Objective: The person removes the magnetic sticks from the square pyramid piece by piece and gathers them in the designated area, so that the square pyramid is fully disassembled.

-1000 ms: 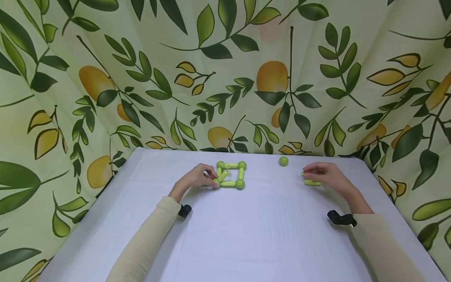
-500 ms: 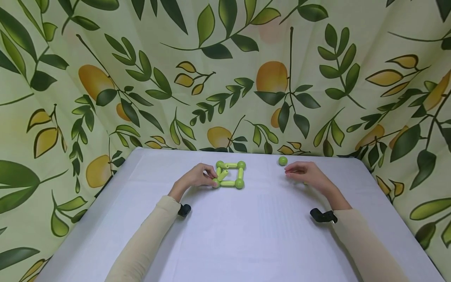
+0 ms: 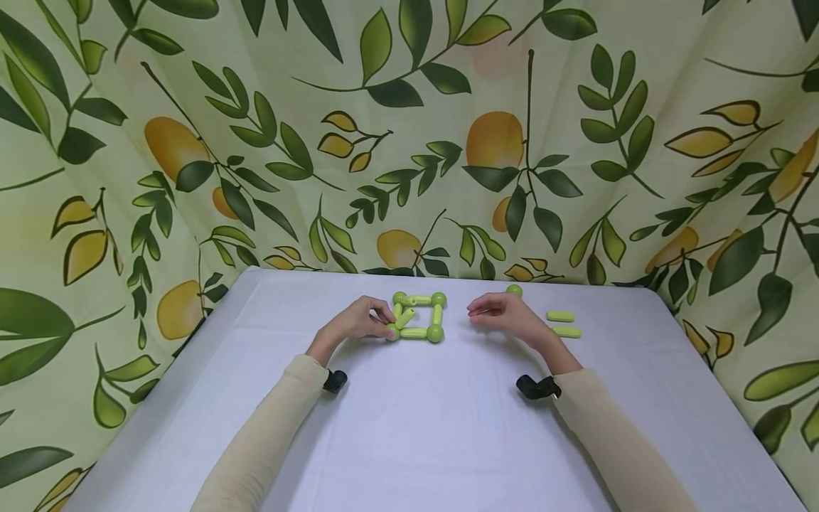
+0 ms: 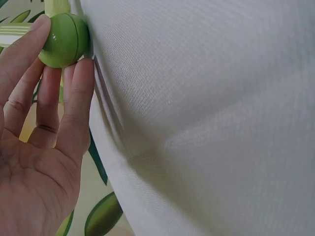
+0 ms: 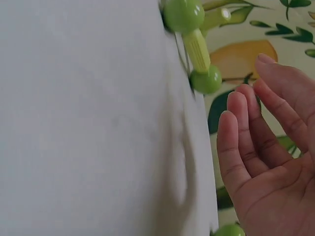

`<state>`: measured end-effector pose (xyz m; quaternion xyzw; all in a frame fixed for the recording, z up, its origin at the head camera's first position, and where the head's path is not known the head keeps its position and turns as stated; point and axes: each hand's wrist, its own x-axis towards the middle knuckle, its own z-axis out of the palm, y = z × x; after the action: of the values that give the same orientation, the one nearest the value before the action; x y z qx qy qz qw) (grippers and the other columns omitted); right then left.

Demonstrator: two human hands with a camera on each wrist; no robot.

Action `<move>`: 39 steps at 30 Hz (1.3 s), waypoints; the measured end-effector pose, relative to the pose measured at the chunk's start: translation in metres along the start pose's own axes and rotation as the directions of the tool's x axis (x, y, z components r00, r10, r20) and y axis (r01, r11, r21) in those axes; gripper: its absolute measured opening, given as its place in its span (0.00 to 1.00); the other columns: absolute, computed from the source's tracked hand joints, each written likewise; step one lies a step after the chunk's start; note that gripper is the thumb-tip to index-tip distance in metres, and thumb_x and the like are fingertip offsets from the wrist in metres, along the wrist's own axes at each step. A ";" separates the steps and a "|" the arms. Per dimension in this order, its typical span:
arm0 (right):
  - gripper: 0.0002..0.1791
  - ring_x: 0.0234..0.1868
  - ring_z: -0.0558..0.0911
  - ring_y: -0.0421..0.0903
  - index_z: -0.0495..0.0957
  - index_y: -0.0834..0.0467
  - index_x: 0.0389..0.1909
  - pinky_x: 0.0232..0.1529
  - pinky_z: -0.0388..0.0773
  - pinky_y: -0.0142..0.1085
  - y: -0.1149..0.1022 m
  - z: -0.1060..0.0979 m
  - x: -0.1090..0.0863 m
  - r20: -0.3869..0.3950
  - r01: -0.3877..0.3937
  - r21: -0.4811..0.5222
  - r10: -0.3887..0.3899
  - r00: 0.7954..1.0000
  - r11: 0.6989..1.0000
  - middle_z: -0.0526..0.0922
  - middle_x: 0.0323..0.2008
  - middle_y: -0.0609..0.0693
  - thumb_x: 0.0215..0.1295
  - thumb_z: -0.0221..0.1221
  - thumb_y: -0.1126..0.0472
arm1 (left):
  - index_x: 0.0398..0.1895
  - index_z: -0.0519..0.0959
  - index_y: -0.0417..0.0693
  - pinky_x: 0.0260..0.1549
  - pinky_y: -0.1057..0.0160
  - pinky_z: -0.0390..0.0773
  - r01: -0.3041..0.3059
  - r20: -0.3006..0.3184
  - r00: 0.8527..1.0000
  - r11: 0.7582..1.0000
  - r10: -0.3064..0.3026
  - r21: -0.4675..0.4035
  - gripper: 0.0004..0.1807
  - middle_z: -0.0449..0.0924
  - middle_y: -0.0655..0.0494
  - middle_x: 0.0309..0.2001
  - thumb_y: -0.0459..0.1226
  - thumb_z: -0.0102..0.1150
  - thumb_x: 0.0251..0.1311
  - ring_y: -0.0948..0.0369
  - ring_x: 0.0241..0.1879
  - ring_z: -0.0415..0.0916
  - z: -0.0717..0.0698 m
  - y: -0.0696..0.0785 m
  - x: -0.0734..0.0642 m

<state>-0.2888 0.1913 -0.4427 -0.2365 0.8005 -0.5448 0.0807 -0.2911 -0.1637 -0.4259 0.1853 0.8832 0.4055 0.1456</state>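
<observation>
A small square frame of light green rods and darker green balls lies on the white table, its front rod [image 3: 413, 333] facing me. From its near-left ball [image 4: 65, 42] another short rod [image 3: 406, 318] rises at a slant. My left hand [image 3: 360, 318] pinches that ball between thumb and fingers. My right hand [image 3: 508, 315] is over the table, right of the frame, fingers loosely bent and nothing between them. In the right wrist view its fingertips are apart from the frame's near-right ball [image 5: 205, 79].
Behind my right hand a loose green ball [image 3: 514, 290] shows partly. Two loose green rods, a rear rod [image 3: 560, 316] and a front rod [image 3: 566, 332], lie to its right. A leaf-and-fruit patterned curtain [image 3: 409, 142] hangs behind the white-covered table [image 3: 409, 427].
My right hand has moved left from the loose rods, past the loose ball, toward the frame. Both loose rods are now uncovered. My left hand keeps its hold on the corner ball.
</observation>
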 end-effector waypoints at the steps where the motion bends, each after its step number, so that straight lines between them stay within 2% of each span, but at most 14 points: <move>1: 0.19 0.45 0.83 0.50 0.82 0.70 0.52 0.44 0.80 0.34 0.000 0.004 0.003 0.003 0.007 0.006 -0.007 1.000 1.000 0.85 0.46 0.56 0.64 0.70 0.63 | 0.34 0.85 0.44 0.40 0.63 0.76 0.001 0.000 1.000 1.000 -0.001 0.002 0.10 0.80 0.58 0.33 0.30 0.79 0.51 0.61 0.36 0.75 0.000 0.000 0.000; 8: 0.18 0.48 0.83 0.51 0.83 0.68 0.51 0.48 0.79 0.34 -0.012 0.035 0.021 0.031 0.048 0.059 -0.049 0.998 0.997 0.85 0.46 0.56 0.63 0.71 0.64 | 0.35 0.85 0.44 0.40 0.62 0.76 0.009 0.003 1.000 1.000 -0.009 0.000 0.10 0.80 0.57 0.33 0.31 0.78 0.52 0.60 0.36 0.74 0.000 0.001 -0.001; 16: 0.23 0.51 0.83 0.52 0.79 0.71 0.56 0.52 0.79 0.37 -0.019 0.064 0.039 0.067 0.065 0.141 -0.075 0.995 0.988 0.83 0.50 0.61 0.64 0.71 0.64 | 0.35 0.86 0.43 0.41 0.62 0.75 -0.002 0.001 1.000 1.000 0.002 -0.011 0.10 0.81 0.57 0.33 0.30 0.79 0.51 0.59 0.37 0.74 0.000 0.000 -0.001; 28: 0.21 0.50 0.84 0.51 0.81 0.65 0.56 0.52 0.80 0.40 -0.024 0.079 0.049 0.074 0.068 0.166 -0.082 0.994 0.984 0.83 0.50 0.56 0.62 0.71 0.66 | 0.34 0.85 0.43 0.40 0.62 0.75 -0.001 0.004 1.000 1.000 0.001 -0.013 0.10 0.81 0.58 0.34 0.30 0.78 0.51 0.60 0.37 0.73 0.000 0.001 -0.001; 39: 0.19 0.43 0.85 0.50 0.82 0.68 0.53 0.46 0.82 0.38 -0.027 0.091 0.057 0.078 0.124 0.150 -0.137 0.987 0.981 0.85 0.45 0.57 0.61 0.71 0.70 | 0.34 0.85 0.42 0.40 0.62 0.75 -0.008 0.005 1.000 1.000 0.008 -0.014 0.10 0.81 0.57 0.33 0.30 0.78 0.51 0.60 0.36 0.74 0.000 0.002 -0.002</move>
<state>-0.2952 0.0807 -0.4466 -0.3058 0.7371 -0.5947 0.0971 -0.2895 -0.1635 -0.4239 0.1891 0.8793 0.4116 0.1473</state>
